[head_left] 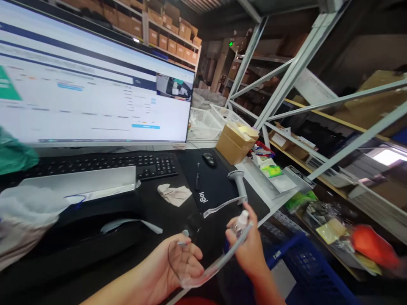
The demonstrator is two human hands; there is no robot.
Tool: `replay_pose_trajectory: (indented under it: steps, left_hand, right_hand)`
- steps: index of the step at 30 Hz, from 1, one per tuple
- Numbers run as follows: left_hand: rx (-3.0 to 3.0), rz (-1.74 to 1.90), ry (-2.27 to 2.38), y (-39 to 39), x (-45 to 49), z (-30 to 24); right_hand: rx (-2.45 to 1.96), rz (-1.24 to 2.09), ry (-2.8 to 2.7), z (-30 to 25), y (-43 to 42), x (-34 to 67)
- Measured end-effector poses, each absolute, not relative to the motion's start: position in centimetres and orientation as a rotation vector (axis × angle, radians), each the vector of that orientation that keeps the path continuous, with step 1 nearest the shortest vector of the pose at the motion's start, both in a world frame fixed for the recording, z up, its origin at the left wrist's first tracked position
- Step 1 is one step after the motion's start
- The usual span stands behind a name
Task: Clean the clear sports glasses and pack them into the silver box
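Note:
My right hand (249, 245) is wrapped round a small bottle (241, 223) with a white cap, held upright at a slight tilt. A clear, bendy plastic strip (219, 263) curves from my right fingers down to my left palm. My left hand (181, 262) is turned palm up, its fingers loosely curled and apart, the thumb to one side. The strip crosses this hand near the wrist, and a small greyish bit (183, 238) shows at the thumb. Just beyond my right hand lies a grey handheld scanner (238, 184), with another clear strip (222, 206) beside it.
A monitor (95, 84) stands behind a black keyboard (155, 164). A mouse (209, 159) and a pen (197, 176) lie on the black mat. Crumpled paper (174, 194) is near. A cardboard box (233, 144) sits at the back; a blue crate (314, 267) stands low right.

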State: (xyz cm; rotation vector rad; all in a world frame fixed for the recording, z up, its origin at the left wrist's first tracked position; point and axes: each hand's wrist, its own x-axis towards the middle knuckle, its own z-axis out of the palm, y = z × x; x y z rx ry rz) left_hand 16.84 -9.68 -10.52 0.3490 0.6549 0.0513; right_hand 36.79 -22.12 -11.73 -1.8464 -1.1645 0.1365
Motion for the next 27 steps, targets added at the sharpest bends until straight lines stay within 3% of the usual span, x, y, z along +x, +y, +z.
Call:
replay_pose_trajectory:
  steps: [5, 12, 21, 23, 27]
  left_hand:
    - [0.366, 0.127, 0.736, -9.2, 16.9, -10.1]
    - [0.398, 0.171, 0.666, -9.2, 16.6, -10.9]
    - [0.368, 0.116, 0.655, -8.6, 16.6, -10.1]
    - [0.391, 0.109, 0.653, -8.4, 16.7, -10.0]
    - [0.414, 0.103, 0.656, -8.3, 16.6, -9.2]
  right_hand:
    - [-2.307, -0.558, -0.662, -9.0, -20.5, 47.8]
    - [-2.475, -0.487, -0.472, -10.3, -15.5, 56.7]
    - [-2.186, -0.676, -0.358, -9.7, -17.6, 52.2]
    - [-1.846, -0.548, -0.481, -10.0, -18.4, 48.0]
    - [-1.446, 0.087, -0.858, -11.5, -18.9, 37.5]
